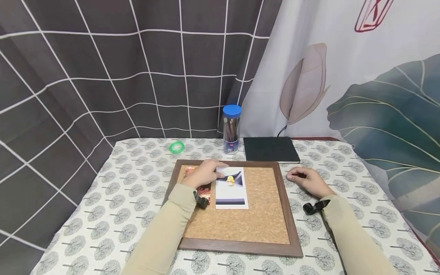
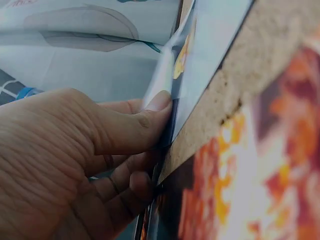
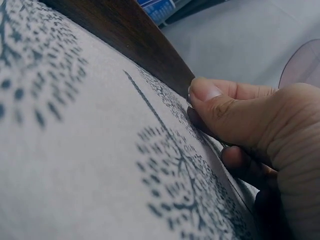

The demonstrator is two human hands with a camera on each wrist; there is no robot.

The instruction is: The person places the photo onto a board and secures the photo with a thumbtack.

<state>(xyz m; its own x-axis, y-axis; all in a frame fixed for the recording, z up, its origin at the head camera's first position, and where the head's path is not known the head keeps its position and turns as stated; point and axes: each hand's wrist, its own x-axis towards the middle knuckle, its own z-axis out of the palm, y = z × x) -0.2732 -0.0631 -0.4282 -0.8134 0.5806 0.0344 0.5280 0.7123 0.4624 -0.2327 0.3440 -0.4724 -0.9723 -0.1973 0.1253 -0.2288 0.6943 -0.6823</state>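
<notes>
Photo (image 1: 232,188) with a white border lies on the corkboard (image 1: 262,214), left of its middle, long axis running from far edge toward near edge. Your left hand (image 1: 205,173) is the nearer one and pinches the photo's far left corner; your right hand (image 1: 311,181) sits beyond the board's right edge, thumb and forefinger together, though you cannot tell whether anything small is between them. Your left wrist view shows what the head view hides: that corner bent up off the cork.
</notes>
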